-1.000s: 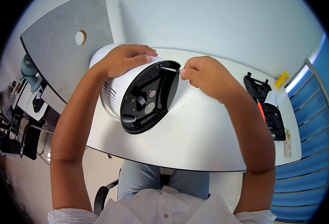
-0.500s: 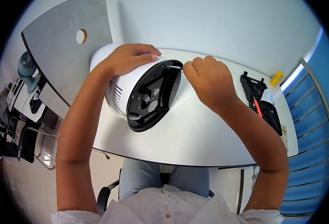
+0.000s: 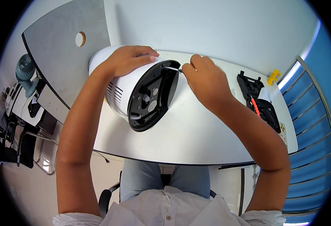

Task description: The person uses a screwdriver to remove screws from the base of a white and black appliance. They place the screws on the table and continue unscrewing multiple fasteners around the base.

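A white rounded appliance (image 3: 129,81) lies on its side on the table, its black base (image 3: 156,96) facing right and toward me. Slots run along the side of its shell. My left hand (image 3: 129,60) rests on top of the shell, fingers stretched out over it. In my right hand (image 3: 207,81) is a screwdriver (image 3: 172,69), pinched by the fingers and mostly hidden in them. Its bare metal shaft points left, the tip at the upper end of the base; whether it sits in a screw cannot be made out.
An open black tool case (image 3: 261,100) with an orange-red flexible piece (image 3: 255,107) lies on the right of the white table (image 3: 195,139). Behind it stands a yellow holder (image 3: 274,77). A grey partition (image 3: 60,49) borders the left, a metal railing (image 3: 318,94) the right.
My right hand has turned a little about the screwdriver, its fingers shifting on the handle. The left hand stays on the shell. The whole view has shifted slightly.
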Demonstrator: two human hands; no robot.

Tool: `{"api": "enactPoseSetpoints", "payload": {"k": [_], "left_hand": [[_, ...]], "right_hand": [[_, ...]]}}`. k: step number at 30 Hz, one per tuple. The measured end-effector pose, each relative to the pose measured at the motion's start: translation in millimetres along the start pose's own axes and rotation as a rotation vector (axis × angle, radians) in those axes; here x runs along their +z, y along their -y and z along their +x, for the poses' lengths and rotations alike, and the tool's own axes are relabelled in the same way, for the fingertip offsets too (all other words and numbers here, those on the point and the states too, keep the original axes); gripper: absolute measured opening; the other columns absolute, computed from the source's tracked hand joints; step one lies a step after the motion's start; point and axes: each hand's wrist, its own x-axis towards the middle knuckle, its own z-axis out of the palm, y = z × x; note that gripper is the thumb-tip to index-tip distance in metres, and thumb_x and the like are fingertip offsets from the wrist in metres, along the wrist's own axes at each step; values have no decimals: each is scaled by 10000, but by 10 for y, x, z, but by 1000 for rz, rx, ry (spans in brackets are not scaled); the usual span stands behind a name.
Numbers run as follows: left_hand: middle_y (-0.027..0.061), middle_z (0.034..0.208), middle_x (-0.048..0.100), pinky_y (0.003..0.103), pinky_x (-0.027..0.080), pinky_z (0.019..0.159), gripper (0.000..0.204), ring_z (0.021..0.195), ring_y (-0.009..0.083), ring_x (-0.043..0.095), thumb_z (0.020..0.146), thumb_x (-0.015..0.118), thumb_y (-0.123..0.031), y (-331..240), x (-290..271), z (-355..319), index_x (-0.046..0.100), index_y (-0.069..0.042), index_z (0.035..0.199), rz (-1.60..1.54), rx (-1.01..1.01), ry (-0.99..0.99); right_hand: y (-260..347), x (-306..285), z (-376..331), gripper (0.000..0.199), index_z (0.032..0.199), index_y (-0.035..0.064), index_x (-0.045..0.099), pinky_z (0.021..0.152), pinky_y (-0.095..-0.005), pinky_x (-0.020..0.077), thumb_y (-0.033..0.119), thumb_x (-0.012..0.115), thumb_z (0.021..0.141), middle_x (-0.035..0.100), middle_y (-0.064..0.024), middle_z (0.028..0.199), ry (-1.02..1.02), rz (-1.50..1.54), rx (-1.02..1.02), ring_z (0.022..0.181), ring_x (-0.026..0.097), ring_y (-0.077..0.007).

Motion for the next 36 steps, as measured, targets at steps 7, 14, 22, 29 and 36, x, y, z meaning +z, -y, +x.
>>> {"api": "enactPoseSetpoints", "payload": {"k": [7,14,22,29,36], "left_hand": [[102,1122,661,339,434,916,466,1029,264,604,851,498,-489,-22,27,-11,657,-176,1157,23,14,-28],[112,1121,660,342,438,910,471,1028,266,605,854,500,-502,-5,18,-10,658,-177,1156,-4,-10,-17],[109,1130,659,345,441,908,502,1021,269,607,839,499,-538,2,17,-9,655,-191,1166,11,-34,-15],[99,1119,662,346,441,909,498,1021,264,608,836,500,-533,45,40,-18,657,-188,1158,35,12,-38],[95,1185,629,336,426,947,434,1063,246,589,864,530,-417,-9,1,-48,642,-133,1172,-6,-10,-5]], "right_hand": [[18,7,38,120,746,89,560,452,-248,278,130,638,827,516,-14,668,216,360,303,569,429,-113],[-105,-137,253,228,765,19,529,545,-298,405,210,630,838,559,-81,731,606,800,653,632,506,-179],[7,60,-24,128,729,70,493,486,-314,383,67,606,789,454,-46,625,-81,-271,-124,617,532,-221],[-99,-34,211,157,776,77,536,432,-235,254,180,617,863,470,21,588,586,806,667,483,369,-82],[-19,-48,76,121,814,82,505,450,-256,302,80,624,794,483,-33,657,439,774,544,557,422,-109]]}}
